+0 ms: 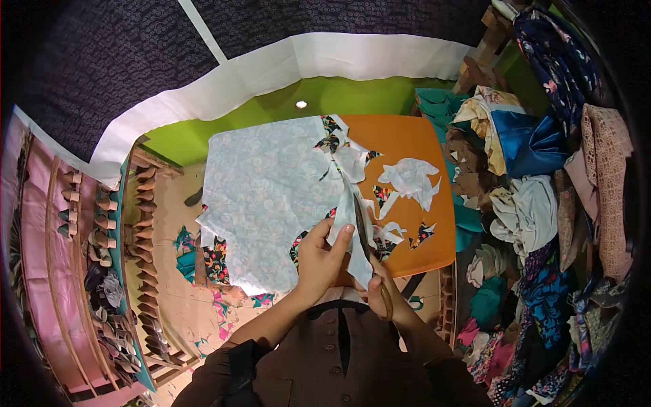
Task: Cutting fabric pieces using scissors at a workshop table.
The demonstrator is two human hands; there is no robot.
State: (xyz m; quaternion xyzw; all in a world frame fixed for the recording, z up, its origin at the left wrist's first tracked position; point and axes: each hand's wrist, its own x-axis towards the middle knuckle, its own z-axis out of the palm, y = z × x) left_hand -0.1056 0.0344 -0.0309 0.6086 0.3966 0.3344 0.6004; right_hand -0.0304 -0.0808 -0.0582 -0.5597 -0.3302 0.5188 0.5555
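Note:
My left hand (321, 256) is closed on the edge of a piece of fabric, thumb on top. This fabric (271, 169) has a pale, whitish back and a black floral face that shows at its turned edges. In my right hand (381, 288) I grip large dark scissors (361, 216), their blades pointing away from me along a narrow pale strip (358, 261) of the fabric. The strip hangs between my two hands and hides part of the blades. The fabric covers the left side of an orange stool-like table (434, 237).
Irregular offcuts (411, 180) lie on the orange top at right, with small floral scraps (422, 235) nearby. Piles of folded cloth (525, 210) stand at right. Wooden racks with shoe forms (146, 254) line the left. More scraps (220, 305) litter the floor. A dark curtain (325, 27) hangs ahead.

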